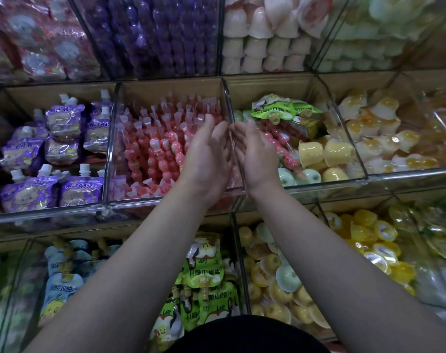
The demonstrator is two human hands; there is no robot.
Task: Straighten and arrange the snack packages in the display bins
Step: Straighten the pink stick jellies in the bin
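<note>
Both arms are stretched out over the middle row of clear plastic display bins (364, 175). The left hand (206, 154) is held over the right edge of the bin packed with pink bead-shaped jelly sticks (155, 149), palm turned inward. Its fingers (210, 123) are loosely extended, only gently curved, and nothing is gripped. The right hand (257, 151) is raised opposite it, palm turned toward the left one, its fingers (251, 128) likewise relaxed and closed on no package. The clear divider wall (229, 98) between the two bins is seen running up between the palms; whether it is touched cannot be told.

Under the right hand a mixed lot is found. A green spouted juice pouch (275, 110) is laid flat at the back and a few red-pink jelly sticks (280, 146) are laid slantwise in front of it. Two yellow jelly cups (323, 151) are tipped on their sides just beside those, and pale green cups (286, 178) are seen at the front.

The pink sticks in the neighbouring bin are stood in upright rows. Further left, purple spouted pouches (61, 123) are stacked in their own bin. In the row below, more green pouches (206, 273) are piled
</note>
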